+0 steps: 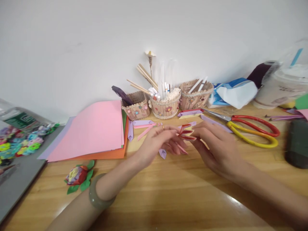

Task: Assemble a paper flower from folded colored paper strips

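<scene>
Folded paper piece (187, 138), red-yellow layers already together, was above the table (149, 192), pinched by left hand (161, 136) and right hand (216, 146); folded purple strips (143, 122) lay loose, apparently unjoined.

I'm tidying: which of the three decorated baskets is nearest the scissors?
The rightmost basket, beside the tissue pack; the left basket and middle basket stand farther away.

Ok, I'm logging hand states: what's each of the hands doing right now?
Left hand: closed, holding folded paper.
Right hand: closed on the same folded paper.
</scene>
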The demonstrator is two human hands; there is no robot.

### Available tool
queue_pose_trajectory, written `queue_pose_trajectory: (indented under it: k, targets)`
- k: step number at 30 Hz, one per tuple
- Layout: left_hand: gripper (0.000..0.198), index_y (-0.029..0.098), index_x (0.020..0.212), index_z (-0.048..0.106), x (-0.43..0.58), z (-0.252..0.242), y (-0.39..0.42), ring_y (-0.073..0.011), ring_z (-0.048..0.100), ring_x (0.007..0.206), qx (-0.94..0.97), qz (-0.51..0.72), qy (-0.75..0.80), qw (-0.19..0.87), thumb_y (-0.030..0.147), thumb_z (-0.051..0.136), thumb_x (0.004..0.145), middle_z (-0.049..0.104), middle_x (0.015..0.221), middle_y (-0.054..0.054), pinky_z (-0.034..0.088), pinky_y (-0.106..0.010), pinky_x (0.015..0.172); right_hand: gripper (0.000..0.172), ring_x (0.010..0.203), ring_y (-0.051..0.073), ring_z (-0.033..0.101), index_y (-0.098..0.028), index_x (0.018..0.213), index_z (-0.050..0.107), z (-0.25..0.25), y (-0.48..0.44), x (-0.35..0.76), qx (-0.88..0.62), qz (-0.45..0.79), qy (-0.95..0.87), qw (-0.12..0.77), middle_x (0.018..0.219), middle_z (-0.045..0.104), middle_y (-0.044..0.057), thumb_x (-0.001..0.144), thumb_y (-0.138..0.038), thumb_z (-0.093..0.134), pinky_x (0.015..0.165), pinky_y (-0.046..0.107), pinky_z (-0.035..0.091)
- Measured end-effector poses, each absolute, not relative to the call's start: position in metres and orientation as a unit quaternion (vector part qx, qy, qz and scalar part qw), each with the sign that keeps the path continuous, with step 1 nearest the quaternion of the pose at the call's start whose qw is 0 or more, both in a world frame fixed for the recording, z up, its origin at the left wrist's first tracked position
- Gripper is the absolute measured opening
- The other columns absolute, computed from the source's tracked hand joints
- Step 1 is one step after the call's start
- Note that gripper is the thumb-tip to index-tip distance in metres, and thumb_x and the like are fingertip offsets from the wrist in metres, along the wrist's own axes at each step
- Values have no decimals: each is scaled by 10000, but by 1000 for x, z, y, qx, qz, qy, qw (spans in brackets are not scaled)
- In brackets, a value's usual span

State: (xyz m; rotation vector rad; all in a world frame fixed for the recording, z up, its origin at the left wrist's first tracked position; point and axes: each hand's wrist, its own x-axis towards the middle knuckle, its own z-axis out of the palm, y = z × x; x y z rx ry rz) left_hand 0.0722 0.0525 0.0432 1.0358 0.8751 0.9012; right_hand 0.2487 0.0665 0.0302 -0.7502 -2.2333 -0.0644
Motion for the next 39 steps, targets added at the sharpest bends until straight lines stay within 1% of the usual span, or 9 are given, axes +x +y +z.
queue_pose_trajectory:
  k: [3, 6, 9, 13, 18, 22, 29, 34, 39]
  targets:
    - [341, 150, 721, 583, 74, 45, 51, -123, 580, 538, 455, 424, 381, 684, 476, 495, 762, 603, 601, -14, 453, -238, 516, 113, 637, 174, 508, -191, 776, 494, 30, 65, 247, -298, -67, -874, 378, 711, 583, 58, 858, -135, 441, 558, 301, 388]
    - [212, 151, 676, 542, 78, 45, 51, -90, 530, 525, 488, 424, 422, 636, 340, 637, 692, 544, 590, 24, 434, -220, 526, 122, 625, 170, 492, -186, 757, 483, 29, 65, 246, -315, -29, -873, 371, 696, 555, 54, 861, -142, 439, 547, 294, 381]
    - [253, 159, 740, 503, 80, 43, 51, -81, 533, 586, 519, 457, 449, 566, 139, 709, 595, 563, 655, 35, 424, -208, 575, 150, 623, 164, 483, -192, 740, 475, 30, 63, 246, -345, 91, -858, 370, 696, 535, 41, 875, -175, 412, 552, 295, 376]
    - [279, 167, 914, 544, 79, 39, 50, -112, 565, 682, 575, 470, 449, 498, 110, 656, 666, 603, 748, 1, 440, -223, 609, 183, 660, 164, 493, -207, 715, 482, 34, 63, 245, -376, 317, -794, 358, 697, 536, 17, 877, -262, 417, 608, 305, 385]
    - [154, 174, 685, 630, 74, 34, 50, -121, 575, 757, 694, 477, 390, 373, 86, 538, 771, 610, 812, -21, 456, -260, 710, 227, 565, 133, 455, -205, 627, 450, 37, 67, 241, -355, 557, -679, 319, 591, 460, -24, 820, -323, 461, 544, 272, 361]
    - [167, 176, 696, 623, 72, 37, 52, -125, 575, 809, 648, 519, 412, 377, 88, 502, 771, 586, 852, -20, 459, -249, 711, 214, 596, 134, 453, -203, 669, 449, 35, 66, 241, -353, 446, -746, 346, 635, 467, -12, 864, -286, 420, 551, 272, 367]
    - [258, 156, 703, 557, 73, 40, 54, -44, 349, 320, 546, 365, 446, 608, 406, 565, 765, 481, 412, 64, 257, -172, 339, 120, 679, 180, 492, -202, 778, 491, 24, 64, 247, -297, -24, -879, 372, 745, 558, 59, 842, -115, 438, 585, 320, 389]
    - [79, 157, 760, 604, 79, 31, 50, -81, 559, 522, 528, 458, 419, 580, 232, 600, 736, 628, 643, 8, 429, -194, 487, 152, 622, 157, 475, -199, 736, 466, 29, 64, 245, -334, 80, -860, 378, 693, 527, 39, 866, -143, 412, 534, 291, 380]
    - [116, 166, 761, 655, 78, 35, 46, -124, 593, 679, 599, 468, 446, 472, 171, 539, 762, 649, 770, -28, 480, -258, 643, 194, 607, 143, 469, -195, 701, 482, 32, 67, 244, -371, 254, -819, 357, 655, 513, 7, 881, -222, 415, 543, 278, 387]
